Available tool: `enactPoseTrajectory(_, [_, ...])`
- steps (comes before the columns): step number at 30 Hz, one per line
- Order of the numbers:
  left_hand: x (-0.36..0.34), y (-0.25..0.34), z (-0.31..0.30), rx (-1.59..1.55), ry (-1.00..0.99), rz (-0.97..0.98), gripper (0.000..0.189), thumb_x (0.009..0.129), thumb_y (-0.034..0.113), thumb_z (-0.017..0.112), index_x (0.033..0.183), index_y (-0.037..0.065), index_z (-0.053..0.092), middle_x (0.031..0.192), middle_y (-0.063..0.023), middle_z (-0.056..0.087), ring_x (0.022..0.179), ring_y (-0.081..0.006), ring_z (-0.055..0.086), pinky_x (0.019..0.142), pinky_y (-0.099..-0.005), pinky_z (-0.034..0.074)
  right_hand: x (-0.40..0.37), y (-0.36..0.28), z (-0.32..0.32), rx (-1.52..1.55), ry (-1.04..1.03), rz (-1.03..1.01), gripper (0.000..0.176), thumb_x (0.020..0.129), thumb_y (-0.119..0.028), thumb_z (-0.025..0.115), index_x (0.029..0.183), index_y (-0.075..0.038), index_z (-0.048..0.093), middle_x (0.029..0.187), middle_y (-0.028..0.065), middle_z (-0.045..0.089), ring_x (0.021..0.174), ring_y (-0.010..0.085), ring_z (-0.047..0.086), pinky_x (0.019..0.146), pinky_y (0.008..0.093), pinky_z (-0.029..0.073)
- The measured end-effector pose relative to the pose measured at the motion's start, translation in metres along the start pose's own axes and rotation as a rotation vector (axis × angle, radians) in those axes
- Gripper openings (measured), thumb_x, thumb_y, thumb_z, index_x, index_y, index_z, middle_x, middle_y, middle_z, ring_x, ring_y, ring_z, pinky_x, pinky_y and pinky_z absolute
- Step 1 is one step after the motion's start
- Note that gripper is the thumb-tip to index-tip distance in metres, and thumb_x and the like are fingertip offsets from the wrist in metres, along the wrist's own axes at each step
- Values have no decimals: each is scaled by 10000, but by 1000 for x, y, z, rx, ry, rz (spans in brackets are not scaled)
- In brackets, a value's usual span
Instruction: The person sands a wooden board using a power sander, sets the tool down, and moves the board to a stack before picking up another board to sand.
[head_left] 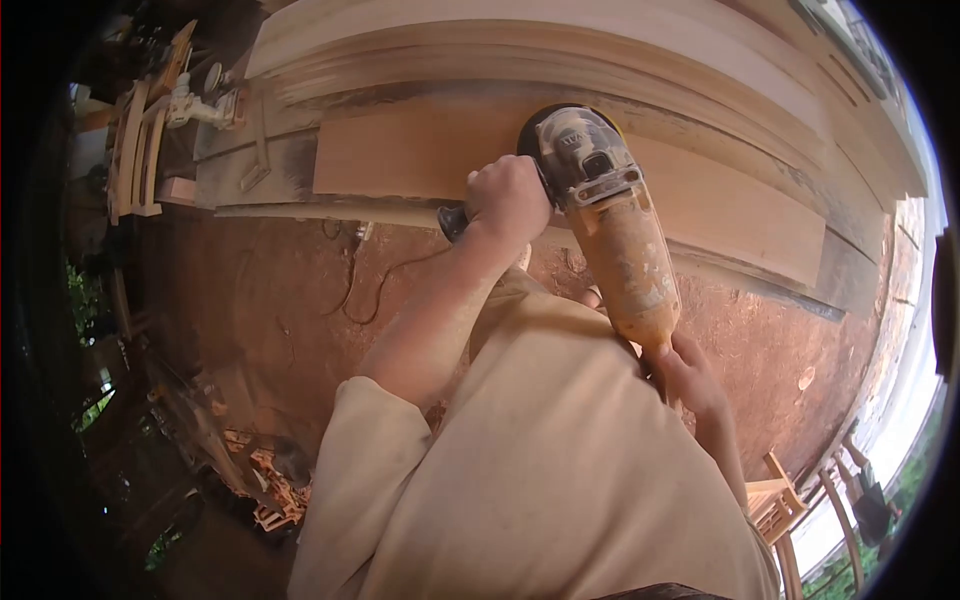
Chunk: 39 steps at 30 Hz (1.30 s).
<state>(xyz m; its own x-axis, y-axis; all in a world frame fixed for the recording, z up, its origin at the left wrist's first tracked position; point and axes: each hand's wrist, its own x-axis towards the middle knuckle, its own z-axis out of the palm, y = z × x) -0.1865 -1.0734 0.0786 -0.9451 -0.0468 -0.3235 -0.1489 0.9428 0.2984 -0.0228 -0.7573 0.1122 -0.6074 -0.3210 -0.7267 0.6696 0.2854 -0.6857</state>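
Note:
A dusty yellow angle sander [625, 255] lies across the front of a wooden board [415, 150], its round disc on the board's face. My left hand [508, 197] is closed round the black side handle [453, 222], whose end sticks out past the fist. Down by my shirt, my right hand [688, 375] wraps the rear end of the sander's body, with part of the fingers hidden behind it. The board stretches to both sides of the sander along the near edge of the workbench [245, 165].
Long planks [560, 45] lie behind the board. A second power tool [195, 105] sits at the bench's left end, near stacked wooden pieces [140, 150]. A cord [378, 300] runs over the reddish floor. A wooden chair [775, 505] stands at lower right, with wood scraps [278, 490] at lower left.

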Motion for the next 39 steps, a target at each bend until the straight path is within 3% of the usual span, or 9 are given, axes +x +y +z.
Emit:
enactPoseTrajectory(4, [-1,-77,-27,-77,11,-240,223,846,189,693,989,43,783,1045,-215,760,1025,-397,735,905,-486,573,48,-44,19,-19,-256,-114,536,1046,-401,564,1414,-11,547,1116,66,625,996,168,576,906,345,489])
enactPoseTrajectory(8, [5,-155,-49,-86,15,-397,264,863,230,704,1051,64,786,1094,-212,753,1081,-408,712,935,-473,569,89,-79,67,-44,-353,38,564,1058,-425,549,1477,-49,496,1072,63,604,946,159,583,862,346,515])
enactPoseTrajectory(11, [25,-234,-23,-62,43,-344,282,875,238,689,1072,59,781,1126,-223,741,1112,-406,699,937,-469,567,106,-103,102,-160,-314,120,572,1065,-453,536,1500,-86,475,1045,57,589,866,151,594,799,339,531])
enactPoseTrajectory(13, [18,-240,-60,-29,-3,-393,290,877,244,687,1084,61,778,1144,-220,735,1119,-403,696,937,-471,565,119,-120,130,-213,-337,91,581,1067,-475,526,1511,-106,457,1021,52,577,805,151,598,767,340,539])
enactPoseTrajectory(19, [28,-315,-70,60,-63,-418,312,884,271,682,1108,71,769,1173,-218,723,1136,-406,682,935,-479,561,145,-143,189,-301,-331,82,629,1059,-509,524,1518,-87,436,1069,83,604,813,162,602,793,348,540])
enactPoseTrajectory(23, [48,-409,-39,77,-39,-327,366,884,321,692,1154,81,748,1189,-193,724,1147,-404,674,926,-473,560,160,-150,207,-326,-348,50,657,1051,-533,523,1503,-63,443,1099,110,617,831,185,611,808,367,538])
enactPoseTrajectory(29, [39,-399,-56,120,8,-247,376,892,346,683,1170,99,738,1189,-188,722,1155,-403,664,910,-474,553,164,-155,212,-352,-349,23,676,1043,-541,526,1499,-48,446,1119,125,618,860,198,619,829,383,536])
enactPoseTrajectory(31, [38,-383,-60,124,-114,-276,349,904,333,664,1149,98,746,1170,-201,723,1156,-408,660,922,-478,548,158,-157,209,-324,-355,65,677,1042,-542,525,1500,-49,447,1122,124,617,865,193,619,833,383,536])
enactPoseTrajectory(39, [28,-256,-68,27,-131,-409,348,863,281,701,1110,44,767,1183,-212,731,1152,-392,686,960,-455,558,114,-126,153,-149,-253,137,568,1048,-430,579,1481,-75,487,1007,43,568,807,127,585,715,306,526])
